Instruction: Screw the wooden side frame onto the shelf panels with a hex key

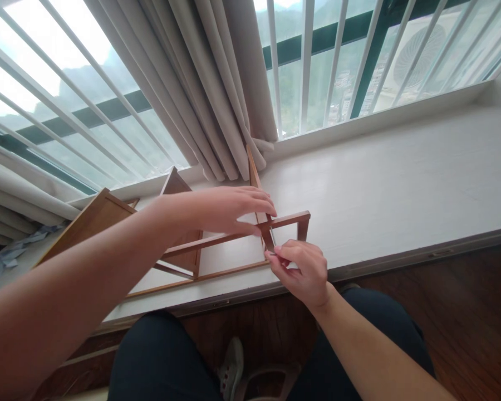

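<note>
A brown wooden frame of thin slats and panels [217, 240] lies on a white window ledge [392, 178]. My left hand [229, 209] reaches over it and grips the slats where two of them cross. My right hand [303, 270] sits just below that crossing, fingers pinched on a small thin tool that I cannot make out, its tip at the joint. One slat [253, 167] leans up toward the curtain.
Beige curtains [209, 83] hang behind the frame in front of a barred window [317, 61]. Crumpled blue-grey paper [4, 259] lies at the far left. My dark-trousered knees [162, 356] and the wooden floor [463, 312] are below the ledge.
</note>
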`<control>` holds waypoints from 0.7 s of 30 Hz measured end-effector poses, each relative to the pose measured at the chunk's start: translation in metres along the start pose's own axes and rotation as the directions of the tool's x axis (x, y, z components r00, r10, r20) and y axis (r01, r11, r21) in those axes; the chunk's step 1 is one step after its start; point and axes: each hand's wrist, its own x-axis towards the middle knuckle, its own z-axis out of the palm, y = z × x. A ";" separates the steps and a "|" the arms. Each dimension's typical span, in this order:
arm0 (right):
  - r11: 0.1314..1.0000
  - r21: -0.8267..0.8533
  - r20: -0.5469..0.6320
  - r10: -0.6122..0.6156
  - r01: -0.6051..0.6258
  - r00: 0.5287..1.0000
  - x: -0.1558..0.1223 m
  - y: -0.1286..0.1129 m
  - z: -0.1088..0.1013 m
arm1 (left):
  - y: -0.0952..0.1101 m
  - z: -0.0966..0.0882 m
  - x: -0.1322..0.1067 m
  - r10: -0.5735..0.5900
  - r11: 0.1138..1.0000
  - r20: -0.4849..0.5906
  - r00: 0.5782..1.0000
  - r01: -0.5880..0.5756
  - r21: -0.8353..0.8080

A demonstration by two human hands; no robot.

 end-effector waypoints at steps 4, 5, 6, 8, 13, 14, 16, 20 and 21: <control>1.000 0.027 -0.011 -0.002 0.002 1.000 0.001 0.000 0.001 | -0.029 -0.006 0.010 0.040 0.999 0.008 0.999 -0.040 -0.005; 1.000 0.031 -0.013 -0.002 0.003 1.000 0.001 -0.001 0.002 | -0.032 -0.001 0.014 0.055 0.998 0.010 0.998 -0.055 0.004; 0.999 0.032 -0.013 -0.002 0.002 1.000 0.002 -0.001 0.002 | -0.033 0.004 0.019 0.070 0.997 0.007 0.998 -0.070 0.010; 1.000 0.031 -0.009 0.003 -0.002 1.000 0.002 -0.001 0.002 | -0.032 0.017 0.026 0.085 0.996 -0.022 0.996 -0.084 0.020; 0.999 0.033 0.000 0.014 -0.014 1.000 0.000 -0.001 0.001 | -0.028 0.038 0.031 0.070 0.992 -0.149 0.986 -0.053 0.114; 0.999 0.034 0.004 0.013 -0.013 1.000 -0.001 0.000 0.001 | -0.028 0.039 0.032 0.069 0.989 -0.156 0.985 -0.047 0.139; 0.999 0.032 0.012 0.012 -0.012 1.000 -0.002 0.000 0.001 | -0.029 0.040 0.032 0.071 0.983 -0.156 0.985 -0.043 0.180; 0.999 0.030 0.006 0.011 -0.011 1.000 -0.001 0.001 0.001 | -0.028 0.039 0.034 0.067 0.978 -0.153 0.986 -0.034 0.207; 0.999 0.033 0.003 0.009 -0.009 1.000 -0.001 0.001 0.001 | -0.027 0.038 0.034 0.062 0.978 -0.152 0.986 -0.030 0.206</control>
